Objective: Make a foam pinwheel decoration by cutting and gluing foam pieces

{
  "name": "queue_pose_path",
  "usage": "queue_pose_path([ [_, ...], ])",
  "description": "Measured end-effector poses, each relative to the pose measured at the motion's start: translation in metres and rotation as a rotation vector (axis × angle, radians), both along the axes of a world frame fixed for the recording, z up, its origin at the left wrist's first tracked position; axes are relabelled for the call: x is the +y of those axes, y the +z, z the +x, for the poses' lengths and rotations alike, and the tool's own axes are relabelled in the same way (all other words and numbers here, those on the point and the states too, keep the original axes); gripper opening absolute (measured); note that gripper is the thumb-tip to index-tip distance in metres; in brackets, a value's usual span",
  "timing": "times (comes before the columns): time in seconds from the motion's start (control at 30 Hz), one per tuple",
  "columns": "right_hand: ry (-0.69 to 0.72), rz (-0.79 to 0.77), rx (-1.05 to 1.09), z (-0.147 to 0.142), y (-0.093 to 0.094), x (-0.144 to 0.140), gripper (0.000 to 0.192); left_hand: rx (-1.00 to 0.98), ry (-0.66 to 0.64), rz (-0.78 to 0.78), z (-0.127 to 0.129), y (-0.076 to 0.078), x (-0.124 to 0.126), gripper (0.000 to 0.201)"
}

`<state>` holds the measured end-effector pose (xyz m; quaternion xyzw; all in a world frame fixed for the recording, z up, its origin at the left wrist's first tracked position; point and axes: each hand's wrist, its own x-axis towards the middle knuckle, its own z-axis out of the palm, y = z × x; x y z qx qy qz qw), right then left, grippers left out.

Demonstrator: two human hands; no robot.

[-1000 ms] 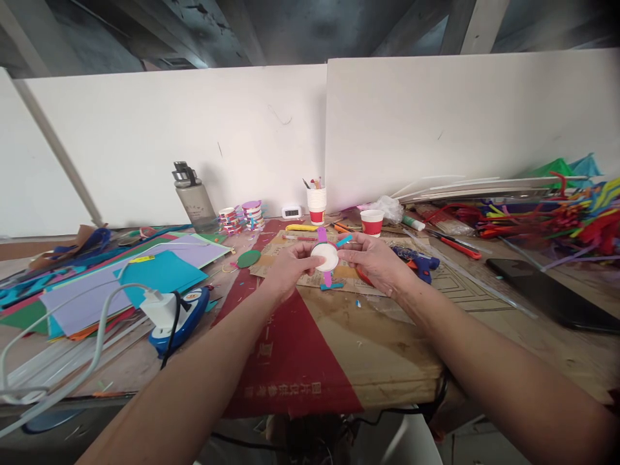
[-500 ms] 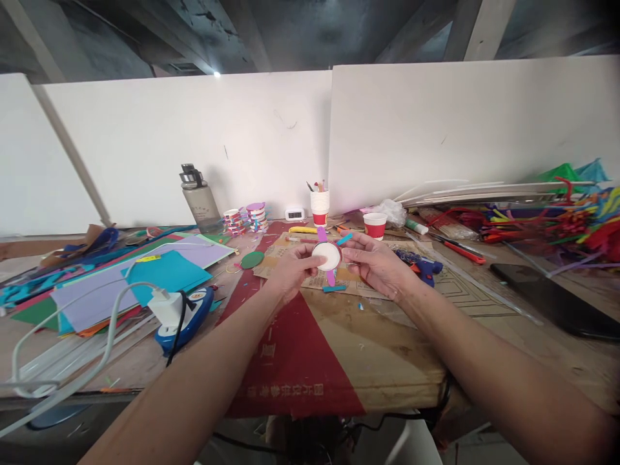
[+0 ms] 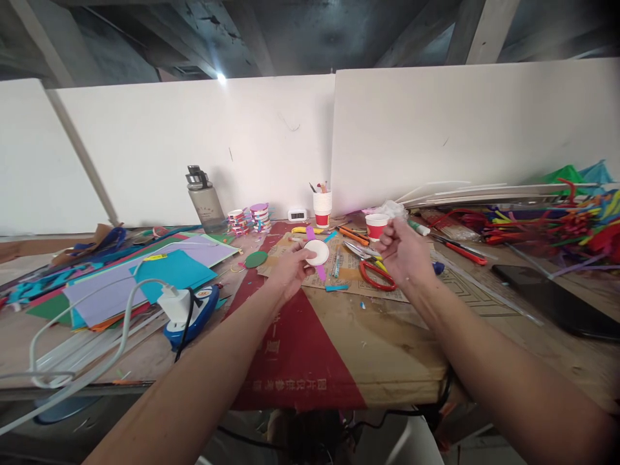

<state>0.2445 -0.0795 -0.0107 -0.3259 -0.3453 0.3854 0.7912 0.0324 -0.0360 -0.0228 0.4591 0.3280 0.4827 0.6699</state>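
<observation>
My left hand holds a small white disc with purple strips sticking out above and below it, raised just over a sheet of newspaper on the table. My right hand is off the disc, lifted to its right with the fingers curled in; I see nothing in it. Red-handled scissors lie on the paper between the two hands, just below my right hand. A short blue strip lies on the table under the disc. A red-and-white paper cup stands just behind my right hand.
Coloured foam sheets and a white charger with cable lie at the left. A water bottle, stacked finished discs and a cup of pens stand along the back wall. Pipe cleaners and a black phone lie at right.
My right hand has let go of the disc and moved right and up, uncovering the scissors. My left hand keeps the disc, shifted slightly left.
</observation>
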Motion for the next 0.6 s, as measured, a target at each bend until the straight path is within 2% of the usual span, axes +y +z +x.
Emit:
queue_pose_path([
  [0.1, -0.056, 0.085, 0.023, 0.013, 0.006, 0.002, 0.053, -0.015, 0.024, 0.012, -0.001, 0.001, 0.0, 0.037],
  [0.17, -0.058, 0.084, 0.018, 0.013, 0.007, 0.001, 0.053, -0.02, 0.031, 0.021, -0.001, 0.002, 0.0, 0.039],
  [0.43, 0.056, -0.092, -0.22, -0.019, -0.002, -0.008, 0.046, 0.041, 0.047, 0.052, -0.003, -0.001, 0.007, 0.039],
  [0.6, 0.108, -0.158, -0.36, -0.023, -0.005, -0.01, 0.047, 0.059, 0.056, 0.04, -0.006, -0.004, 0.012, 0.041],
])
